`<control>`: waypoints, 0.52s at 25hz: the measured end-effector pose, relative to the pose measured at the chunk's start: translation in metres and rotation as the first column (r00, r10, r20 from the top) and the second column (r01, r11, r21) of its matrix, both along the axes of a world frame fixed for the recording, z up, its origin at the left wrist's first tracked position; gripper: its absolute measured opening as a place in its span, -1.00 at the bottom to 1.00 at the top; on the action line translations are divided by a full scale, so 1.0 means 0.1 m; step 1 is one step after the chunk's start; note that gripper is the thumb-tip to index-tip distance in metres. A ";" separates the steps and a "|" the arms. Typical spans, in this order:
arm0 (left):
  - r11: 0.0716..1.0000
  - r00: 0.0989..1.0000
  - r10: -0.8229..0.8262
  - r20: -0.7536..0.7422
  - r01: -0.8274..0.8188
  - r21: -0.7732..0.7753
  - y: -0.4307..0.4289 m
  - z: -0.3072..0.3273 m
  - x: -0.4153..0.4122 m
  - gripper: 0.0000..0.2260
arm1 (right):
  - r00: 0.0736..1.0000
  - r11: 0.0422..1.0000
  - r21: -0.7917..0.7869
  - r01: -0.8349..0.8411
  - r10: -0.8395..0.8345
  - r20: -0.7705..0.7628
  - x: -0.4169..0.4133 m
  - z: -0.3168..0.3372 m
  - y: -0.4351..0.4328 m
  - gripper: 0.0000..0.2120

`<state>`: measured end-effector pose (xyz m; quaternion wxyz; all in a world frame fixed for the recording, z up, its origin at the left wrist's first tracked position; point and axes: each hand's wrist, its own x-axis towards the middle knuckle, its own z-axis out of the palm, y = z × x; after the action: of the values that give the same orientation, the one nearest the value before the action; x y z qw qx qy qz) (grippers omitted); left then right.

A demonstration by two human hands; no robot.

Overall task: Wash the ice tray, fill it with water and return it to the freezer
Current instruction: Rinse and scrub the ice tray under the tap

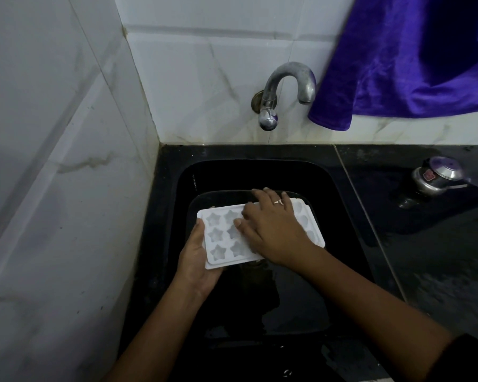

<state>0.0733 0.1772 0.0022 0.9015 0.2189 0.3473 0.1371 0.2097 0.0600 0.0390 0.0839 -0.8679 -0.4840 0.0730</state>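
A white ice tray (222, 238) with star-shaped cells is held over the black sink (342, 205). My left hand (195, 260) grips the tray's left end from below, thumb up along its edge. My right hand (271, 230) lies flat across the tray's top, fingers spread over the cells, covering its middle and right part. A ring shows on one finger. The metal tap (284, 89) juts from the tiled wall above the sink; no water stream is visible from its spout.
A purple towel (414, 59) hangs at the upper right beside the tap. A metal pressure cooker (436, 177) stands on the black counter (425, 244) at the right. White tiled walls (53, 161) close in the left and back.
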 end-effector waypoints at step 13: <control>1.000 1.000 -0.003 0.009 0.003 0.005 0.04 0.01 0.00 -0.46 | 0.998 0.999 -0.014 0.034 -0.033 0.049 0.00 -0.02 -0.02 -0.42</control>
<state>0.0736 0.1808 0.0028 0.9026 0.2213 0.3427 0.1375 0.2093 0.0577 0.0369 0.0669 -0.8780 -0.4709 0.0543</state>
